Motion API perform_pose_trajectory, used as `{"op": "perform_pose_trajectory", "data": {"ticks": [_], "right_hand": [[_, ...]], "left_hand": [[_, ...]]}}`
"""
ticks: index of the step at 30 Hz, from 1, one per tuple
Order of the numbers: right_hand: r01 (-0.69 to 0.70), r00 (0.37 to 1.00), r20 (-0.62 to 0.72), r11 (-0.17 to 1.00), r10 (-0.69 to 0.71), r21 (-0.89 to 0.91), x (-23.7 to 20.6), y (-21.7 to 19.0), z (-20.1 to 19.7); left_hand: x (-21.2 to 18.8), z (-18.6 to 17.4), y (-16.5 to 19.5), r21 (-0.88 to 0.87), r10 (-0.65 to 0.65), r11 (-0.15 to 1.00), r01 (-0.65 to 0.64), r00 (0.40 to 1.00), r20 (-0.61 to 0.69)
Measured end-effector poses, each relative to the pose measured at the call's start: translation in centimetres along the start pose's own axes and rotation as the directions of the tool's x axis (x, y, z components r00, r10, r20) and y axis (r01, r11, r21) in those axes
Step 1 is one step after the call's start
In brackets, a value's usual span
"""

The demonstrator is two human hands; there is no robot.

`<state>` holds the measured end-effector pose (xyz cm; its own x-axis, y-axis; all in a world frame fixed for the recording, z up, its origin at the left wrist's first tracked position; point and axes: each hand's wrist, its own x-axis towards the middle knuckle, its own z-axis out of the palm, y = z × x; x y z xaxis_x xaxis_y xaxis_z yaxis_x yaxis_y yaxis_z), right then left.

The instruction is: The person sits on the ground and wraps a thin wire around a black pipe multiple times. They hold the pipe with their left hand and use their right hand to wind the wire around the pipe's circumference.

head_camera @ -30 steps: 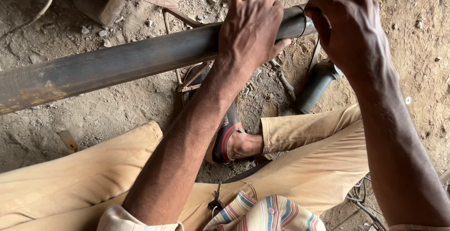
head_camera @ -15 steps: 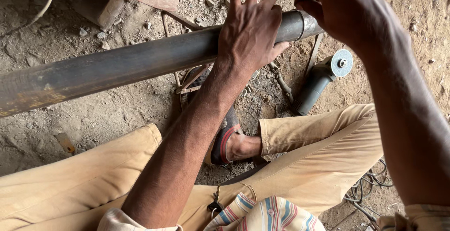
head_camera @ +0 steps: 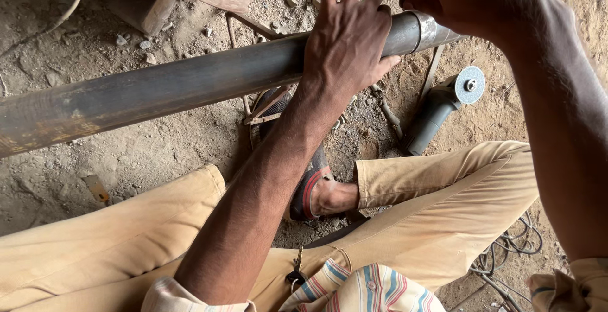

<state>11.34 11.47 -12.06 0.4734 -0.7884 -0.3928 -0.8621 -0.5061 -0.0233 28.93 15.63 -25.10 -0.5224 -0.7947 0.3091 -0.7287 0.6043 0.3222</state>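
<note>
Left hand: flat, fingers spread, pressing on the pipe.
Right hand: has lifted higher at the pipe's end, clenched; its contents cannot be told.
Grinder: now uncovered, lying on the dirt floor.

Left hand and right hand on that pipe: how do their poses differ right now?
The left hand lies flat over the dark steel pipe with fingers spread; the right hand is curled closed at the pipe's bright ground end. The left hand sits further along the pipe; the right sits at its tip, above the angle grinder on the ground. Both are bare.
</note>
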Motion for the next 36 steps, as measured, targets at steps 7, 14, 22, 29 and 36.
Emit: {"op": "perform_pose_trajectory", "data": {"ticks": [7, 14, 22, 29, 36], "right_hand": [[-0.045, 0.998, -0.032, 0.999, 0.046, 0.018, -1.0, -1.2, -0.5], [-0.003, 0.987, -0.161, 0.997, 0.015, 0.078, -2.7, -3.4, -1.0], [0.037, 0.88, -0.472, 0.999, -0.048, -0.033, -5.5, -3.8, 3.2], [-0.055, 0.785, -0.616, 0.998, 0.062, 0.03, -7.0, -3.4, 7.5], [-0.112, 0.728, -0.677, 0.993, 0.108, 0.038, -8.1, -3.4, 9.7]], "left_hand": [[-0.3, 0.2, -0.5, -0.014, 0.018, 1.0, -0.019, 0.999, -0.042], [-0.7, -0.6, -1.0, -0.08, 0.006, 0.997, -0.007, 1.0, -0.022], [-0.5, -0.9, -1.2, -0.061, 0.0, 0.998, -0.004, 0.997, -0.074], [0.2, -1.3, -0.8, -0.092, -0.016, 0.996, 0.018, 1.0, 0.021], [0.8, -1.5, -0.5, -0.121, -0.006, 0.993, 0.006, 1.0, 0.004]]}}
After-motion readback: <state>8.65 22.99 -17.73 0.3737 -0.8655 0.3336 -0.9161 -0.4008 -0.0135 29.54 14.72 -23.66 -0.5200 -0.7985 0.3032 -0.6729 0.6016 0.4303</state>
